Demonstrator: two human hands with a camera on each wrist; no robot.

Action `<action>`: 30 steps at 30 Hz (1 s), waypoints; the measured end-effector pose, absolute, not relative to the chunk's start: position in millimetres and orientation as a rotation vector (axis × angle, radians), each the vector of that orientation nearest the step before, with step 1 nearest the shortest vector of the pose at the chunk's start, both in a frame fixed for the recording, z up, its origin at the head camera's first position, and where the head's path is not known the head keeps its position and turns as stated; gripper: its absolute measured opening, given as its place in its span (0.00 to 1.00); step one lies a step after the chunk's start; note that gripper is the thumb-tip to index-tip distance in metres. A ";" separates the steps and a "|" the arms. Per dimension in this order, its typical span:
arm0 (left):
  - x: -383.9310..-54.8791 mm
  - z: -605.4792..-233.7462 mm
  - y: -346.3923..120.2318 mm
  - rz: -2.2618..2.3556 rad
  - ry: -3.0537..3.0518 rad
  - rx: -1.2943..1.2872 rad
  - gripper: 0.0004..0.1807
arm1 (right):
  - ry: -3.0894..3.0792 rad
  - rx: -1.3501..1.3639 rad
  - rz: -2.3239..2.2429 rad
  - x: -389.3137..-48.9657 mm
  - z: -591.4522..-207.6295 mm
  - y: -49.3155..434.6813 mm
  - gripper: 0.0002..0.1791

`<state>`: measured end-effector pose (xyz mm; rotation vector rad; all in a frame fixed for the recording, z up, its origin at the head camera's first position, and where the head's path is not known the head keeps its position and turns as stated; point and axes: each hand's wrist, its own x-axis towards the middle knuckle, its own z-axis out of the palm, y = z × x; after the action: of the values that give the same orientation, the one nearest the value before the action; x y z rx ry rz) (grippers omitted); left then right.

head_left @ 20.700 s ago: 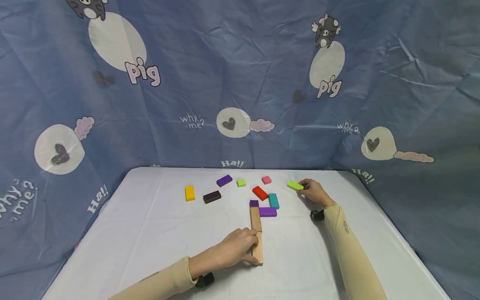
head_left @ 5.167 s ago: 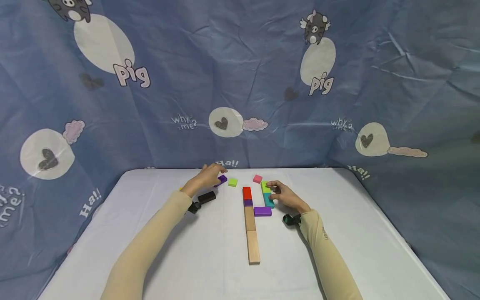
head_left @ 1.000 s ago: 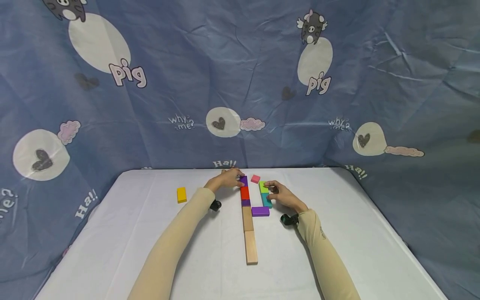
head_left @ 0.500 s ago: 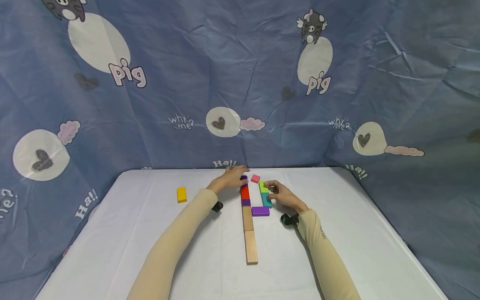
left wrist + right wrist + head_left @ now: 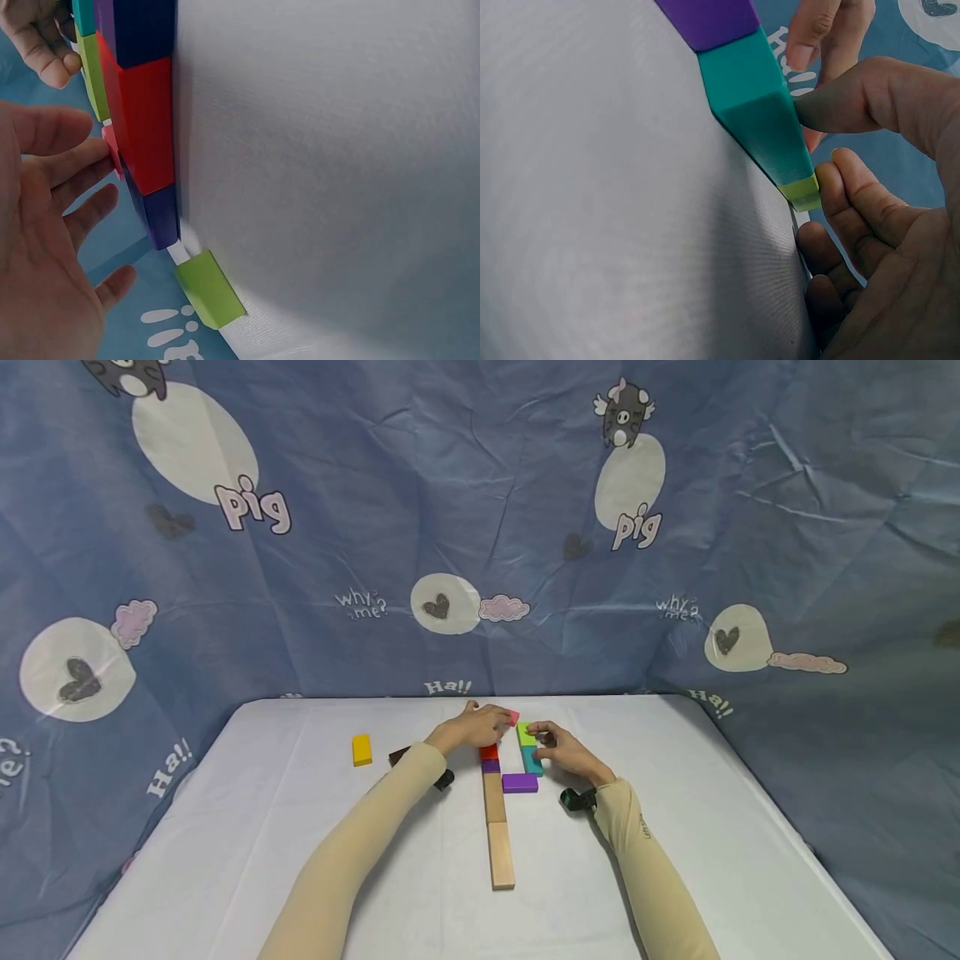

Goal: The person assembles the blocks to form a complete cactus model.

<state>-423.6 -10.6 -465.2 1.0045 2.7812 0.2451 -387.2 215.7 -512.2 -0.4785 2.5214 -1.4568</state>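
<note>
Biggest thing we've got is the blue backdrop (image 5: 480, 527) with cartoon pigs and "why me?" on it, hanging past the far edge of a white tabletop (image 5: 637, 877). Two tan sleeves (image 5: 360, 852) come in from the near side. The left hand (image 5: 474, 727) is over the far part of the layout, fingers loosely spread; the right hand (image 5: 572, 753) is just right of it, fingers relaxed and a bit apart.

Blocks: two plain wooden blocks (image 5: 501, 856) sit end to end, running near to far. A purple block (image 5: 520, 783) lies crossways just right of them, and a yellow block (image 5: 362, 750) is off to the left. A teal block (image 5: 532, 762) touches the purple one's far side, and our right thumb's on it. A red block (image 5: 489, 752) and a dark block (image 5: 397, 756), partly behind the sleeve, come next. The lime block (image 5: 527, 734) butts the teal's far end, with right fingertips against it. A small dark purple block (image 5: 491, 767) joins wood to red. Smallest is the pink block (image 5: 513, 717), far end, left fingertips touching it; we can't tell about the thumb.
</note>
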 end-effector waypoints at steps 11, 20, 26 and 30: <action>-428.4 -465.9 -9.1 0.205 2.800 0.984 0.26 | 2.542 -0.445 -1.442 -383.4 -505.7 212.5 0.29; -432.0 -463.3 -8.9 0.201 2.761 0.848 0.27 | 2.526 -0.434 -1.467 -387.3 -516.8 213.9 0.30; -438.8 -456.6 -12.4 0.257 2.731 0.811 0.29 | 2.534 -0.436 -1.443 -383.2 -510.0 212.7 0.30; -443.1 -454.8 -20.5 0.324 2.729 0.783 0.30 | 2.535 -0.451 -1.437 -379.1 -503.9 211.6 0.30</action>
<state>-443.1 -20.5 -454.8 0.7826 2.7289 0.3243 -379.1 211.6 -503.9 -0.4509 2.5348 -1.4367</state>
